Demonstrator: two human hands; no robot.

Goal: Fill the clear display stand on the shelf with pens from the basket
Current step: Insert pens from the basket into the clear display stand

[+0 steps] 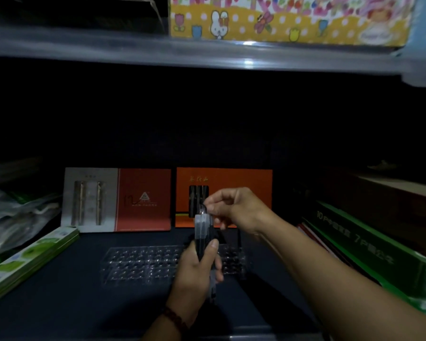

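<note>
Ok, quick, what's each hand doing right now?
Left hand: grips a bunch of pens, held upright.
Right hand: pinches the top of one pen in that bunch.

The clear display stand (143, 264) shows a grid of round holes; the pens (202, 228) are black with clear caps. From the stand, a red-and-grey box (143, 200) lies at eleven o'clock, an orange box (241, 180) at one, a green box (369, 244) at three. High at twelve, a yellow box (280, 23) bears white dots and a white rabbit.
</note>
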